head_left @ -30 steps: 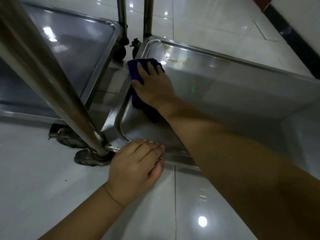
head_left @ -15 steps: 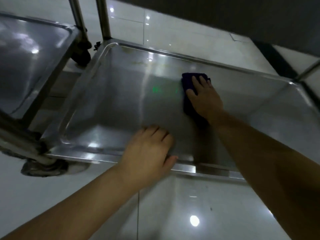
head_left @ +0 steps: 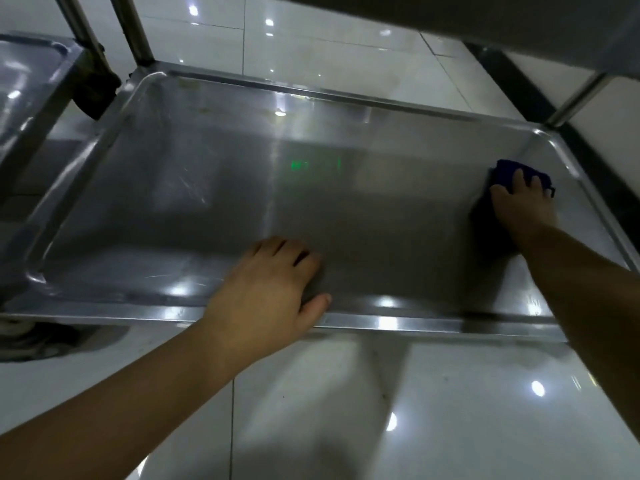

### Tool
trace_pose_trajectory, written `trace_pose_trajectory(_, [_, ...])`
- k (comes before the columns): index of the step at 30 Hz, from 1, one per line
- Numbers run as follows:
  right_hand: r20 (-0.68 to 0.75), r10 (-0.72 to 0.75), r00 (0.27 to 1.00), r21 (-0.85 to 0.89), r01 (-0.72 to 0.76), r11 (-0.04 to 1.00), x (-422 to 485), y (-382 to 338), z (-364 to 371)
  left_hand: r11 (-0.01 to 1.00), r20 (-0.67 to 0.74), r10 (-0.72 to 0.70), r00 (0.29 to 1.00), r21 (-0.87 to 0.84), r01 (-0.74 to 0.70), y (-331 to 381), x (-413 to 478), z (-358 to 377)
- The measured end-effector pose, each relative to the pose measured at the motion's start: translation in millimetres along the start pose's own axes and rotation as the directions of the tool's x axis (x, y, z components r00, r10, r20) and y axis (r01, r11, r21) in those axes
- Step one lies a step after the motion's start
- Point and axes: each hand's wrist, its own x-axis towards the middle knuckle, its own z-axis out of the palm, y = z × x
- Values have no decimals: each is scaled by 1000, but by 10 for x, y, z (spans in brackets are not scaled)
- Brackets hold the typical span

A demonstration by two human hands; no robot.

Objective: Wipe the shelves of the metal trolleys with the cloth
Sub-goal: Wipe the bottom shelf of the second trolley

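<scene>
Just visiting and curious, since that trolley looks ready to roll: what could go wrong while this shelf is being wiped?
1. The trolley stands on a wheel on glossy floor; only the left hand resting on the shelf's near rim steadies it, so a hard push might roll it away.
2. The right hand presses the cloth at the shelf's right end, while yellowish marks sit in the far left corner and could be missed.

Brushed, shiny steel shelf (head_left: 214,188); fuzzy dark-blue cloth (head_left: 506,174); glossy pale floor tiles (head_left: 450,393)
</scene>
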Motion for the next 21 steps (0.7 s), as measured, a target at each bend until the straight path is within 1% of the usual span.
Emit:
trace_pose_trajectory(1, [-16,16,1000,29,-16,999,-38,-104,29,1000,4,1,1000,1,-1,5,-1,-1])
trace_pose_trajectory(2, [-33,-17,999,37,19,999,-77,-236,76,1000,6,1,1000,-1,-1,9,-6,-3])
trace_pose_trajectory(4, [-21,-149,989,68,150,986,-213,-597,160,1000,3,2,1000,0,-2,9,-18,-8])
trace_pose_trajectory(6, [-13,-309,951,64,309,949,-411,-1056,219,1000,6,4,1000,2,-4,13,-26,-16])
trace_pose_trajectory(7, [-18,-394,919,38,394,918,-524,-1294,243,1000,6,2,1000,-3,-2,14,-31,-20])
trace_pose_trajectory(9, [-23,-568,823,-25,567,823,-767,-1716,301,1000,-16,7,1000,-28,-7,18,-51,-29])
trace_pose_trajectory(11, [22,-688,725,-28,688,725,-1009,-1940,382,999,-74,29,997,-44,-33,11,-113,-38])
trace_pose_trajectory(14, [105,-802,589,52,802,596,-1210,-1818,445,995,-185,98,978,4,-99,9,-219,-39])
trace_pose_trajectory(15, [116,-817,565,75,815,574,-1204,-1700,421,993,-205,113,972,6,-114,16,-241,-32])
trace_pose_trajectory(16, [112,-816,567,81,813,576,-1157,-1570,384,993,-215,114,970,-6,-118,29,-261,-29])
trace_pose_trajectory(17, [98,-797,596,77,794,604,-1075,-1430,345,993,-218,108,970,-25,-116,41,-277,-29])
trace_pose_trajectory(19, [48,-710,703,72,707,704,-837,-1100,262,993,-205,99,974,-42,-110,79,-311,-28])
trace_pose_trajectory(21, [20,-579,815,81,576,814,-563,-707,201,994,-198,95,976,-35,-104,110,-346,-19])
